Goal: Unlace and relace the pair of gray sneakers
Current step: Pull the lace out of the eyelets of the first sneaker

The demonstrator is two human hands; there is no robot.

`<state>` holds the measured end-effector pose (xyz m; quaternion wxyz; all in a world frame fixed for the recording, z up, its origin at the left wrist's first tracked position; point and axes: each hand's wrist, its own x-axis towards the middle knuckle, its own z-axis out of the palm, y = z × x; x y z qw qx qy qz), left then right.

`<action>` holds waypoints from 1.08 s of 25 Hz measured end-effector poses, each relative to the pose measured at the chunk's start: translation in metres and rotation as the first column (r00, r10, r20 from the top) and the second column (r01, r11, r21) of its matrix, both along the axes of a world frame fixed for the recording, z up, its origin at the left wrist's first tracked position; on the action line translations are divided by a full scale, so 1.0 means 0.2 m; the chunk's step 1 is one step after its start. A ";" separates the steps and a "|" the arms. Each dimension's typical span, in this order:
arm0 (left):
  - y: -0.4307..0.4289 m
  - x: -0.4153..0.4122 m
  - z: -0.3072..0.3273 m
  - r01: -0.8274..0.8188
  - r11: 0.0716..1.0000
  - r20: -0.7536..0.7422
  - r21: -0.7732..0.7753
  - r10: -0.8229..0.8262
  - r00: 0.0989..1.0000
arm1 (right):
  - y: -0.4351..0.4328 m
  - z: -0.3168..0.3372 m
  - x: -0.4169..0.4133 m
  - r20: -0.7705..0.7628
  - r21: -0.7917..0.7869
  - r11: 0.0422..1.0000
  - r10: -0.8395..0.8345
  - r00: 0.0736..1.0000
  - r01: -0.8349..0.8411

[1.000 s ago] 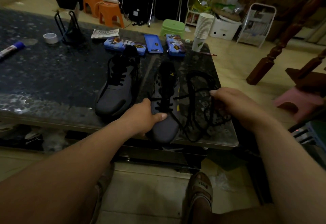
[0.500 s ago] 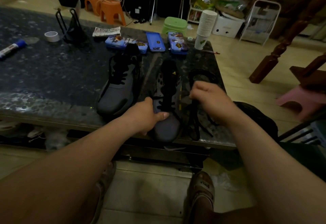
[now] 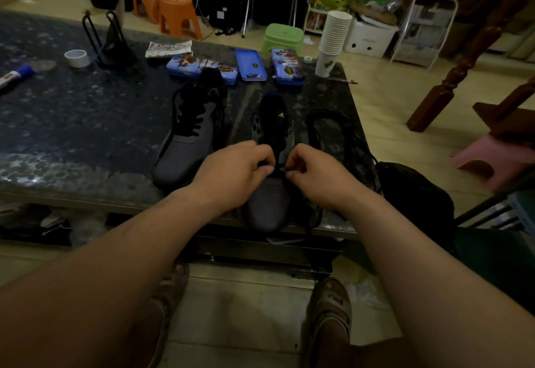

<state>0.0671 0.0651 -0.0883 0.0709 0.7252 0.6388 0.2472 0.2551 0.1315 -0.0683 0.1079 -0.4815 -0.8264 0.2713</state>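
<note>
Two gray sneakers stand on the dark stone table (image 3: 72,136), toes toward me. The left sneaker (image 3: 188,142) is laced with a black lace. The right sneaker (image 3: 270,194) sits at the table's front edge with its tongue exposed. A loose black lace (image 3: 327,124) loops on the table to its right and trails down past the edge. My left hand (image 3: 234,173) and my right hand (image 3: 315,176) meet over the right sneaker's lower eyelets. Each pinches the black lace there between thumb and fingers.
Behind the sneakers lie three blue tins (image 3: 250,65) and a stack of paper cups (image 3: 333,40). A tape roll (image 3: 76,58), a black wire stand (image 3: 107,40) and a marker (image 3: 14,75) sit at the left. A black bag (image 3: 414,202) rests right of the table.
My right hand came in from the right with the lace and now meets the left hand over the right sneaker. My left hand shifted from gripping the toe up to the eyelets.
</note>
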 end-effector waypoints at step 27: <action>0.07 -0.13 0.04 0.008 0.969 0.355 -0.248 0.083 0.931 | 0.03 0.00 -0.03 -0.080 -0.050 0.996 0.068 0.994 -0.072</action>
